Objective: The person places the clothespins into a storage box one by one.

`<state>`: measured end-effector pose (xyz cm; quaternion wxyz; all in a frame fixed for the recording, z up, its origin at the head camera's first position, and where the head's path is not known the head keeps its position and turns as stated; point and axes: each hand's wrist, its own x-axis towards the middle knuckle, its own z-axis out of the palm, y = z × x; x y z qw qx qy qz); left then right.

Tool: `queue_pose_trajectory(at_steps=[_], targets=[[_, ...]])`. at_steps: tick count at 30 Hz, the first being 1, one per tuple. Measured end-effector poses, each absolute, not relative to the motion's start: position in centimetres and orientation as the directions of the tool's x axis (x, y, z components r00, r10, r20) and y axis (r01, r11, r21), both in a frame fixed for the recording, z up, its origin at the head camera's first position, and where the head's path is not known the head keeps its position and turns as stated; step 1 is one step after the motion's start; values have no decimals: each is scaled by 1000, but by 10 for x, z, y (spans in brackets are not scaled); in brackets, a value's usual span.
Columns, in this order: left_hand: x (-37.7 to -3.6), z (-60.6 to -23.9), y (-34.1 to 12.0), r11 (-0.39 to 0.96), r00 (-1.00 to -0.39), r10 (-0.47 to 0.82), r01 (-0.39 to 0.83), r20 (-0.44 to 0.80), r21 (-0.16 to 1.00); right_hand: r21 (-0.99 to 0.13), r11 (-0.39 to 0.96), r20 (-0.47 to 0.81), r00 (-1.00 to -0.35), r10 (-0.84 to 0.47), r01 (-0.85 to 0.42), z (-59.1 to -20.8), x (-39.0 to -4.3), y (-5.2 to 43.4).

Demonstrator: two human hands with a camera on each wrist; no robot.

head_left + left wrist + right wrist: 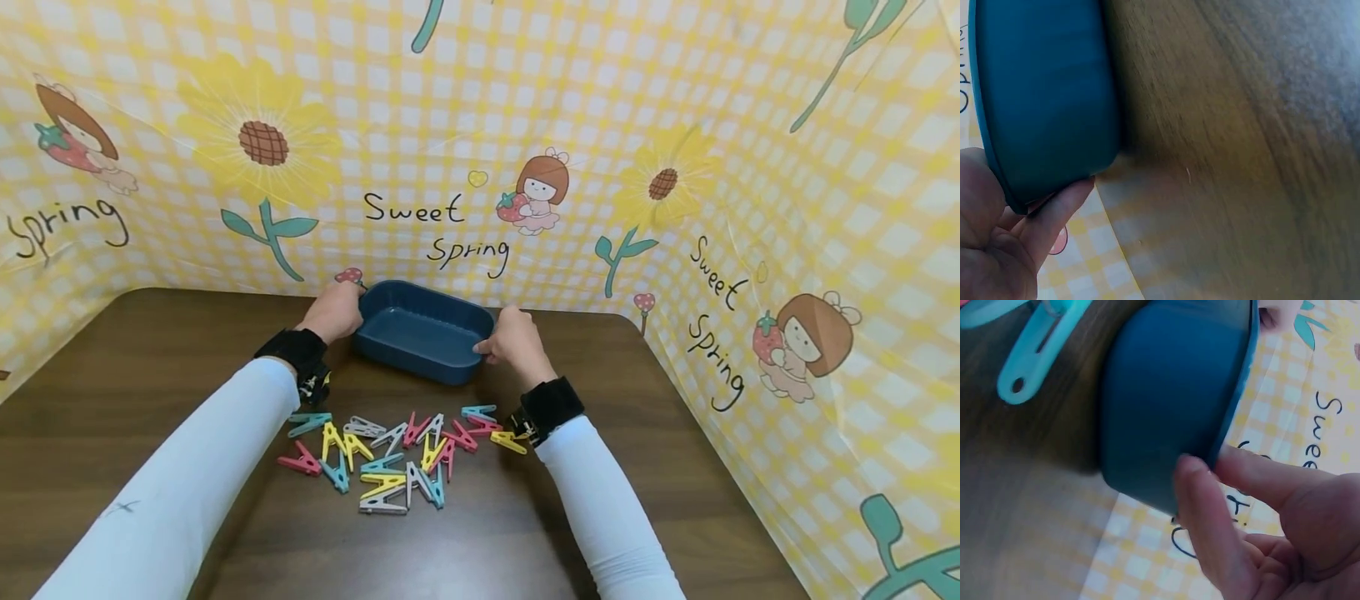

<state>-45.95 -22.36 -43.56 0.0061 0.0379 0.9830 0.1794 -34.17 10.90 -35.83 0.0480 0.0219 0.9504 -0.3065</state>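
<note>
A dark blue rectangular tub (420,329) with rounded corners sits toward the back of the brown table, nothing visible inside it. My left hand (335,312) grips its left end; in the left wrist view the thumb is by the rim and the fingers (1054,215) reach under the outer wall. At the other end my right hand (515,340) pinches the rim, thumb and fingers on either side of the wall in the right wrist view. Nearer the front lies a loose spread of plastic clothespins (386,483) in pink, yellow, teal and grey.
A yellow checked cloth (420,125) with flowers and printed words hangs behind the table and along both sides. One yellow clothespin (509,442) lies beside the right wrist strap (551,408). Brown wooden tabletop (637,500) extends to the right.
</note>
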Motion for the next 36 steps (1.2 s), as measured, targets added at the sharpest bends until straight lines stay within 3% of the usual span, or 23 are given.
queue_pose_trajectory(at_steps=[2,5,8,11,14,16,21,25,31,36], targets=[[-459,-437,-224,937,-996,70,86,60,339,-537,841,-93,-996,9,58,-356,-339,105],[-425,-414,-214,907,-993,31,75,113,413,-399,916,-57,-998,18,39,-352,-339,99],[-385,-393,-205,838,-974,-100,27,202,545,-228,974,-14,-1000,12,15,-344,-345,93],[-349,-373,-202,794,-947,-208,-18,243,607,-177,983,39,-998,-47,-53,-331,-359,86],[-323,-359,-203,816,-960,-222,-87,171,571,-198,965,46,-985,-168,-174,-324,-387,82],[-314,-356,-201,821,-982,-182,-123,51,558,-193,952,13,-970,-241,-239,-322,-404,79],[-309,-363,-186,712,-967,-62,-215,-246,668,-152,940,-103,-941,-322,-305,-337,-439,70],[-319,-370,-176,625,-956,-29,-246,-293,741,-112,943,-110,-939,-324,-313,-352,-456,71],[-327,-375,-174,472,-951,-12,-278,-309,836,-91,959,-14,-963,-270,-268,-352,-435,72],[-329,-375,-173,406,-950,-41,-300,-311,863,-82,969,-16,-972,-233,-231,-350,-426,67]])
